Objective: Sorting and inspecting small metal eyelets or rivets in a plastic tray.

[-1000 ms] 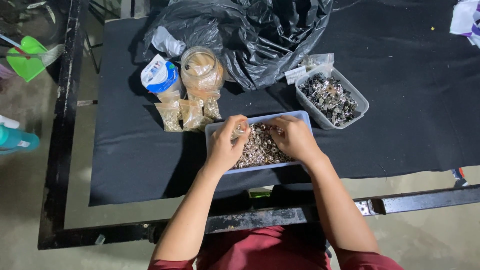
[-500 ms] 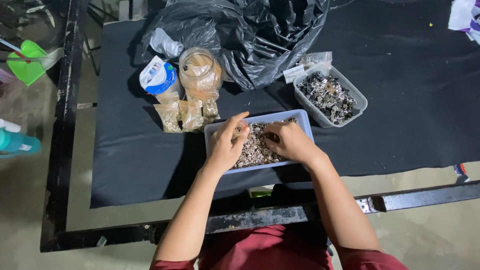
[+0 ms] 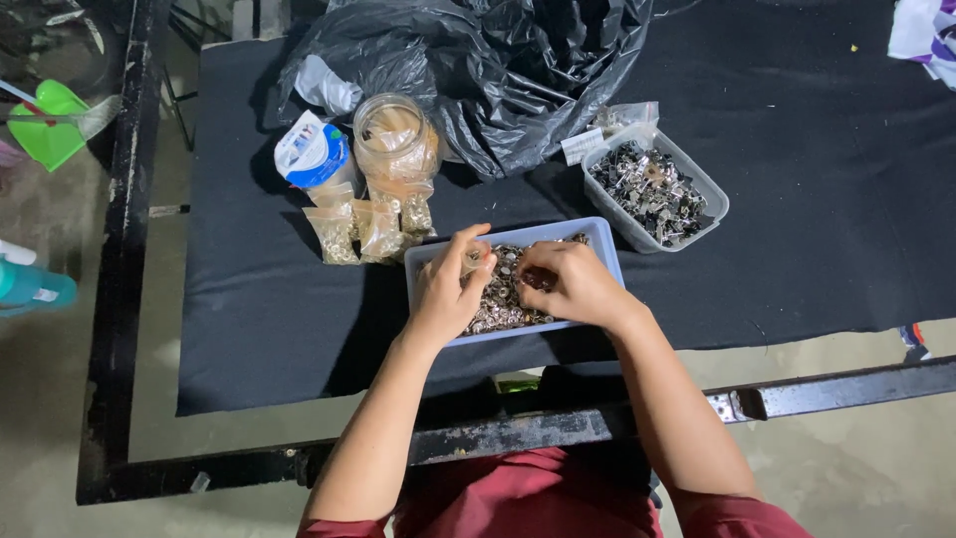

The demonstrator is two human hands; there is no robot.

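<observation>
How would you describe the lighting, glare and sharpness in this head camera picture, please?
In the head view, light comes from above: the black plastic bag shows shiny glare on its folds, and the glass jar glints. The black cloth reads nearly featureless. The left hand and right hand over the pale tray are fairly sharp; the small metal pieces blend together.

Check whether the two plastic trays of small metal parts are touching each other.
Apart. The head view shows a strip of black cloth between the near blue-grey tray, where both hands work, and the clear tray behind it to the right.
</observation>
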